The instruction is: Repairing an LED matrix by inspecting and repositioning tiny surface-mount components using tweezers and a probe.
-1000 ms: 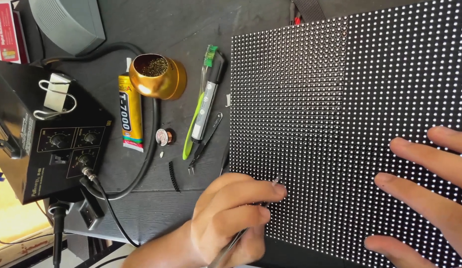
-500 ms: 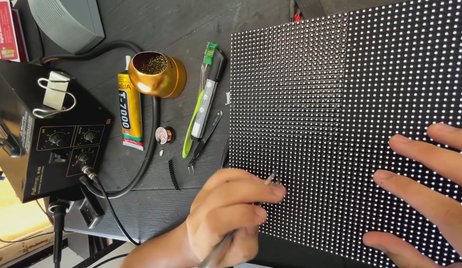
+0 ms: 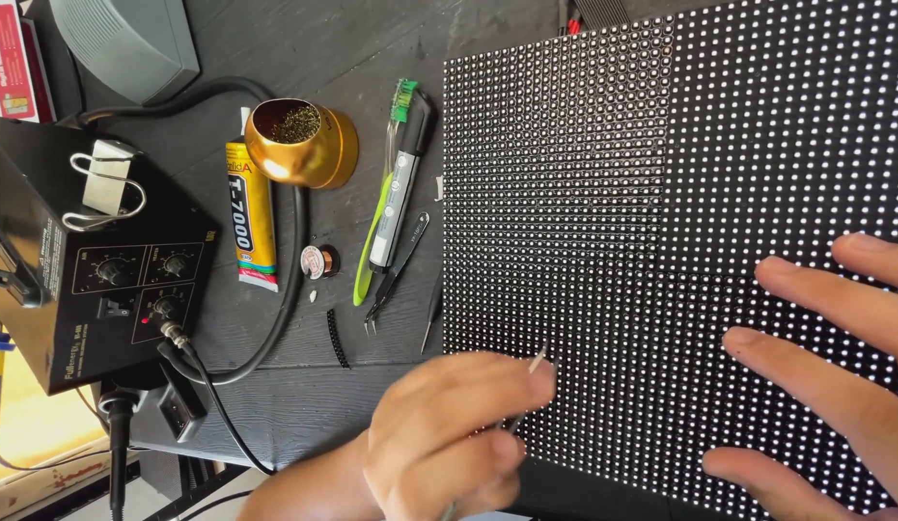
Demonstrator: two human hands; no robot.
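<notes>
tweezers (image 3: 526, 391) sit pinched in the left hand (image 3: 449, 439), whose fingers are closed together on the thin metal shaft so that only the fine tip shows past the forefinger, poised at the near left edge of the led matrix panel (image 3: 661, 193). the tip seems to touch or hover just above the dot grid; which of the two cannot be told. the right hand (image 3: 835, 357) lies flat on the panel's right part, fingers spread apart and holding nothing, pressing the panel onto the dark tabletop (image 3: 372, 39).

the tweezers look light, stiff and slim, likely slippery metal, best held in a pencil hold about halfway along the shaft as now. the panel looks rigid and flat but its tiny lamps appear fragile, so a broad flat palm seems safer on it than any squeeze at the edges.

left of the panel lie a second pair of tweezers (image 3: 396, 280), a marker pen (image 3: 399, 203) and a green-handled brush (image 3: 381, 193). beyond them stand a gold-coloured bowl of brass wool (image 3: 299, 145), a yellow glue tube (image 3: 251, 217) and a small solder-wick spool (image 3: 319, 260). a black soldering station (image 3: 92, 280) with knobs sits at the far left, with its black cable (image 3: 285, 280) curving past the tube.
</notes>
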